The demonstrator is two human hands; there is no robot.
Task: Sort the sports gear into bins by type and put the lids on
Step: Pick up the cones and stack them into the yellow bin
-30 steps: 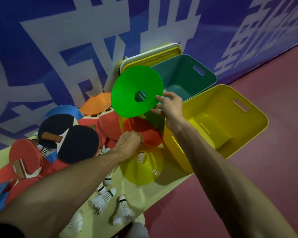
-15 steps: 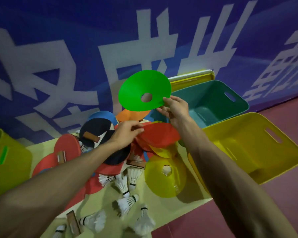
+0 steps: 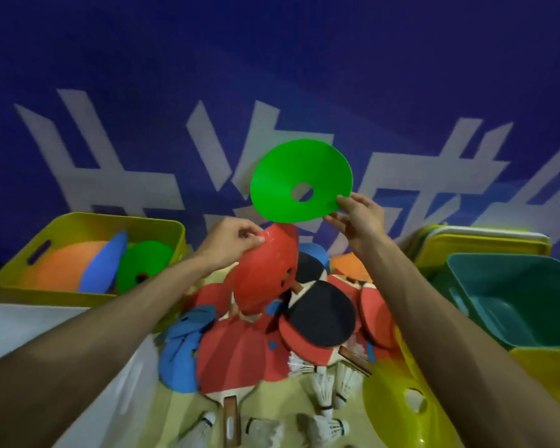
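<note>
My right hand [image 3: 358,218] pinches the rim of a green disc cone [image 3: 291,176] held up in front of the blue wall. My left hand [image 3: 230,242] pinches the top edge of a red disc cone [image 3: 265,273], lifted and tilted over the pile. Below lies a heap of red and black table-tennis paddles [image 3: 320,318], blue disc cones [image 3: 183,347], a yellow disc cone [image 3: 398,405] and white shuttlecocks [image 3: 324,389]. A yellow bin [image 3: 94,221] at the left holds orange, blue and green cones.
A teal bin [image 3: 514,295] stands at the right, with a second yellow bin [image 3: 553,370] in front of it. Yellow and white lids [image 3: 479,244] lean against the wall behind them. A white bin [image 3: 23,321] sits at the near left.
The view has swung left, bringing the left yellow bin into sight. My left hand has raised the red cone off the pile. My right hand still holds the green cone up.
</note>
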